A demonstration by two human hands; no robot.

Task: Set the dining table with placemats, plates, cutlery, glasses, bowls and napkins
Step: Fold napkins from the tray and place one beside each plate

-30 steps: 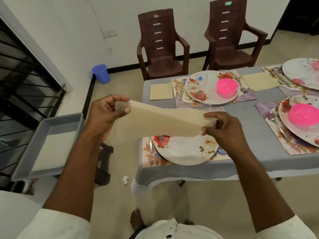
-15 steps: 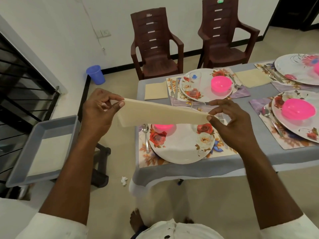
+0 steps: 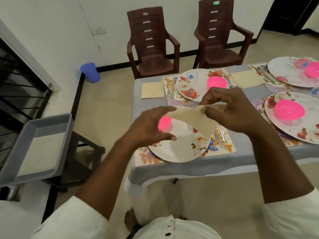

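A beige napkin (image 3: 195, 121) hangs folded between my hands, above the near place setting. My right hand (image 3: 227, 112) pinches its upper right part. My left hand (image 3: 150, 128) has its fingers on the napkin's left tip, with the thumb spread away below. Under them lies a floral plate (image 3: 181, 149) on a floral placemat (image 3: 146, 157). A pink bowl (image 3: 164, 122) sits on that plate, partly hidden by my left hand. A knife (image 3: 222, 135) lies to the right of the plate.
The grey-clothed table (image 3: 189, 169) holds other settings, with a folded napkin (image 3: 152, 90), a glass (image 3: 191, 83) and pink bowls (image 3: 216, 82). A grey tray (image 3: 17, 178) of napkins sits on a stool at left. Two brown chairs (image 3: 151, 47) stand beyond, beside a blue bin (image 3: 90, 72).
My hands have come together over the near plate, and the napkin, which was stretched wide between them, is now folded into a hanging shape. My left thumb has come off it.
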